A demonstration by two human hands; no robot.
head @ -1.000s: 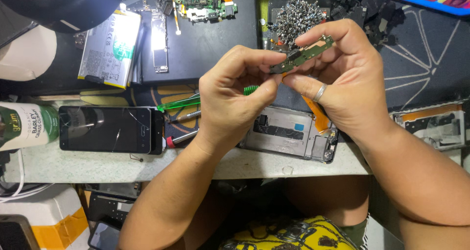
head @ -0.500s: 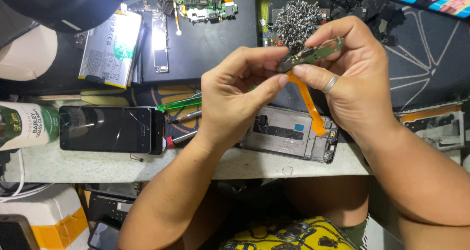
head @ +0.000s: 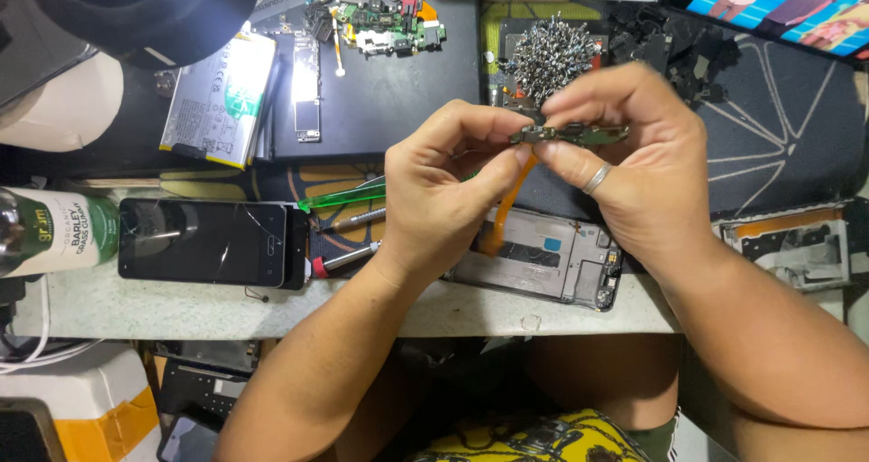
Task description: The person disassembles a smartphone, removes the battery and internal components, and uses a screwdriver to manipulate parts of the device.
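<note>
Above the front edge of the table (head: 226,313) we hold a small circuit board (head: 570,135) in the air, the left hand (head: 444,200) and the right hand (head: 634,163) each with the grip pinching one end of it. An orange ribbon cable (head: 507,200) hangs from it toward the opened phone frame (head: 543,258) below. That cable looks thin; we judge a twist or a hard tug could crease or tear it, and a slip could drop the board onto the frame. Around us the table is crowded: a cracked phone (head: 208,242) lies near the left edge, a battery (head: 217,100) behind it, a heap of screws (head: 548,55) toward the back edge, and a green tool (head: 339,195) under the left wrist.
</note>
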